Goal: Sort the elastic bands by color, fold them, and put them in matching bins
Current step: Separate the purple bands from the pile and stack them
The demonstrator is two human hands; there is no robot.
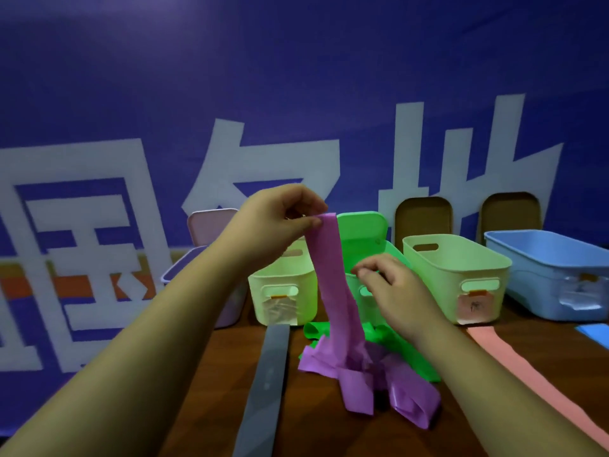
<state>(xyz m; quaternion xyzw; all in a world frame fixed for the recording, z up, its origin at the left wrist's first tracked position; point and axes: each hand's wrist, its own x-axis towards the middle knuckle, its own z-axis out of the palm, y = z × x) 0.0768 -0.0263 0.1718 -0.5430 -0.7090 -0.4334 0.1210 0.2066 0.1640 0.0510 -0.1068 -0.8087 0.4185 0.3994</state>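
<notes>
My left hand (280,219) pinches the top end of a purple elastic band (333,291) and holds it up above the table. The band hangs down into a crumpled purple heap (372,380) on the wooden table. My right hand (389,288) hovers to the right of the hanging strip with loosely curled fingers and holds nothing that I can see. A green band (412,354) lies under and behind the purple heap. A grey band (267,384) lies flat to the left, a pink band (527,374) to the right.
Bins stand in a row at the back: a lilac bin (227,311), a pale yellow-green bin (283,285), a green bin (365,239) with its lid up, another pale bin (461,268), a blue bin (553,275). A blue band's corner (596,334) shows at the right edge.
</notes>
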